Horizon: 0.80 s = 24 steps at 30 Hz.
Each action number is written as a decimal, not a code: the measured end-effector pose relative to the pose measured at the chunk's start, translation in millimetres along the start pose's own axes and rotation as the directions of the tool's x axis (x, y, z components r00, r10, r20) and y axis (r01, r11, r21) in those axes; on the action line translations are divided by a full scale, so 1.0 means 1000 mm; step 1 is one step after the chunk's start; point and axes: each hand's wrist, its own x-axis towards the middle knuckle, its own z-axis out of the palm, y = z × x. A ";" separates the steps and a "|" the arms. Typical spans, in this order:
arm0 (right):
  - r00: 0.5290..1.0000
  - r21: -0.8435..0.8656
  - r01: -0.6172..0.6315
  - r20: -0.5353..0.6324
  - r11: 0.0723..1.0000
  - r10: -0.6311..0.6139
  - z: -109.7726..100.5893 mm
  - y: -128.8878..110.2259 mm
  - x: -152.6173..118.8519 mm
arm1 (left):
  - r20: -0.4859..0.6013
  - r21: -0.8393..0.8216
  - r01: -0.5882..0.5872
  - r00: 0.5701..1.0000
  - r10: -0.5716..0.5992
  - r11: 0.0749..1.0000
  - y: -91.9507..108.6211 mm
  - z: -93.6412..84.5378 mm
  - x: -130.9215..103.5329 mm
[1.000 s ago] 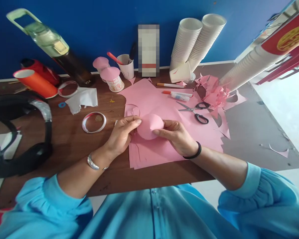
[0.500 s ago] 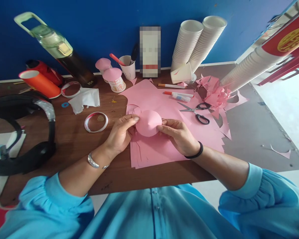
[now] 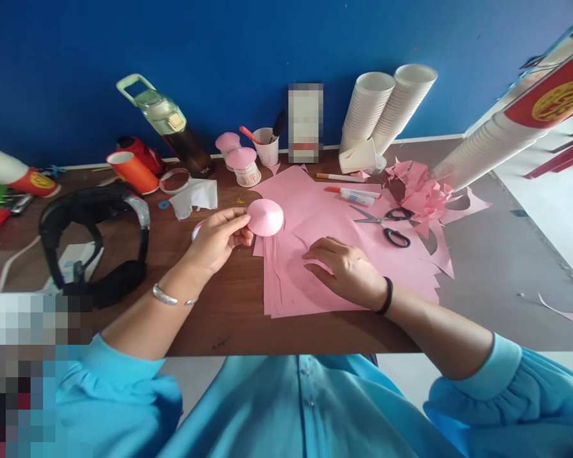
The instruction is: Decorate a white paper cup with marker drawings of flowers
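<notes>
A shallow pink paper cone [image 3: 266,217] is pinched at its left edge between the thumb and fingers of my left hand [image 3: 222,238]. My right hand [image 3: 341,268] hovers over or rests on the pink paper sheets [image 3: 296,286], fingers slightly apart and holding nothing. Scissors [image 3: 386,224] with black handles lie open on the paper, right of the cone. Beyond the cone, two small cups wear pink cone tops, the nearer one a decorated cup [image 3: 247,175]. A glue tube [image 3: 357,197] and a marker lie near the scissors.
Stacked white cups [image 3: 365,111] stand by the blue wall, near crumpled pink scraps [image 3: 423,191]. At the left are a black headband-like device [image 3: 95,242], an orange cup [image 3: 134,172] and a bottle [image 3: 176,130]. A white tissue [image 3: 195,196] lies behind my left hand.
My right hand has let go of the cone and moved down over the paper. My left hand keeps hold of the cone, now farther left over the sheets' edge. The view has shifted left.
</notes>
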 end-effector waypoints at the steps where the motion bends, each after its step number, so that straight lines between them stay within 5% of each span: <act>1: 0.999 -0.035 0.016 0.029 0.999 -0.015 0.000 0.000 -0.001 | -0.024 0.038 -0.006 1.000 0.007 0.999 0.001 -0.006 0.000; 9: 0.989 -0.197 0.048 0.148 0.979 -0.018 -0.008 -0.010 -0.003 | -0.168 0.266 -0.029 0.983 0.076 0.963 0.013 -0.041 0.022; 20: 0.955 -0.396 0.194 0.284 0.898 -0.081 -0.020 -0.030 -0.014 | -0.218 0.441 -0.038 0.965 0.148 0.897 0.013 -0.068 0.035; 24: 0.943 -0.454 0.229 0.324 0.861 -0.080 -0.026 -0.040 -0.024 | -0.156 0.671 -0.171 0.918 0.363 0.721 0.012 -0.076 0.030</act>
